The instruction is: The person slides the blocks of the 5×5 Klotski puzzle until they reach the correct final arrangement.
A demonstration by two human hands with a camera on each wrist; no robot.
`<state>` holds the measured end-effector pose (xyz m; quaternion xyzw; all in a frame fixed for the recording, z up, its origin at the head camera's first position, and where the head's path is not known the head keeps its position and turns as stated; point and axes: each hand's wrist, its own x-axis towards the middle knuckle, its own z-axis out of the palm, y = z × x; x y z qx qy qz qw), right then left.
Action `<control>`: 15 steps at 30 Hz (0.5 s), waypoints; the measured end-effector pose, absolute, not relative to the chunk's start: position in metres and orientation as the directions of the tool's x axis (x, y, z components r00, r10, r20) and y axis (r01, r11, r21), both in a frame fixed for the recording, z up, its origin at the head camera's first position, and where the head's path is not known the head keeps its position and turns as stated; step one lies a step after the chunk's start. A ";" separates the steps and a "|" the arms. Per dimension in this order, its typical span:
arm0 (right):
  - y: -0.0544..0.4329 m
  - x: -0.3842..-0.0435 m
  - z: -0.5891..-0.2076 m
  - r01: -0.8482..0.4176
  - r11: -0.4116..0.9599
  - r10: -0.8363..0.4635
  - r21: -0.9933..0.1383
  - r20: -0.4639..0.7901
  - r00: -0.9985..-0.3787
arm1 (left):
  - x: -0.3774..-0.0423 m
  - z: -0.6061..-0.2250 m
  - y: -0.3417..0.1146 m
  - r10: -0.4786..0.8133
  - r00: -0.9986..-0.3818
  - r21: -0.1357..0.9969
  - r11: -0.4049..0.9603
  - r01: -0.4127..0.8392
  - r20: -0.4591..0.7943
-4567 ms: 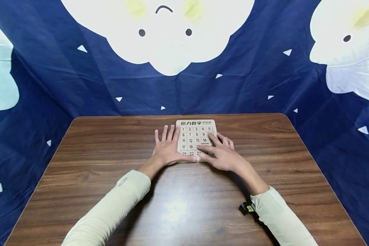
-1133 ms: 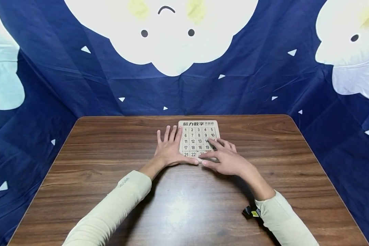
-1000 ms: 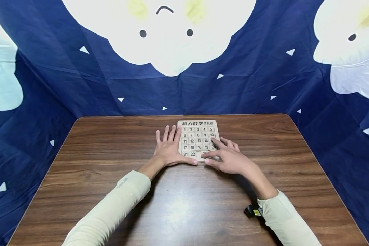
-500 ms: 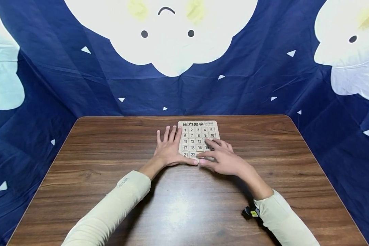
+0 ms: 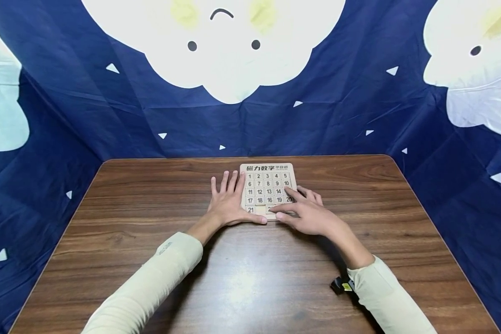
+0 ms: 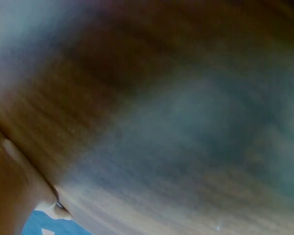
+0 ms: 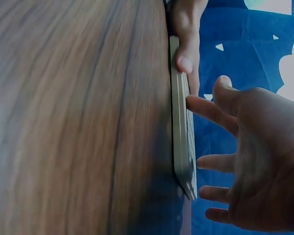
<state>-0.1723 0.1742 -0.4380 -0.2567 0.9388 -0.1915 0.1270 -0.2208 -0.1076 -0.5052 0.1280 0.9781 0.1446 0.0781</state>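
Note:
A pale number-tile sliding puzzle (image 5: 294, 175) lies flat near the table's far edge, with tiles up to 20 in order in its upper rows. In the bottom row, tile 21 (image 5: 251, 210) has a bare slot to its right. My left hand (image 5: 225, 205) rests spread along the board's left side, its thumb along the front edge. Over the lower right corner, my right hand (image 5: 309, 217) touches a tile (image 5: 269, 209) with its index fingertip and covers other tiles. Seen edge-on in the right wrist view, the board (image 7: 178, 117) sits below the extended right fingers.
The brown wooden table (image 5: 234, 287) extends toward me. A dark blue curtain (image 5: 129, 125) with white clouds stands behind it and along both sides. A small black device (image 5: 337, 285) hangs at the right sleeve. The left wrist view shows mostly blurred tabletop.
In the bottom row, tile 22 has slid one place right, leaving the slot beside 21. My right index finger moved left, then back right. The left hand stays put.

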 end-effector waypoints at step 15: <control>0.149 -0.182 -0.436 -0.472 0.781 -0.554 -0.409 -0.103 -0.826 | -0.219 -0.504 -0.107 0.270 -0.956 0.274 0.934 0.230 -0.116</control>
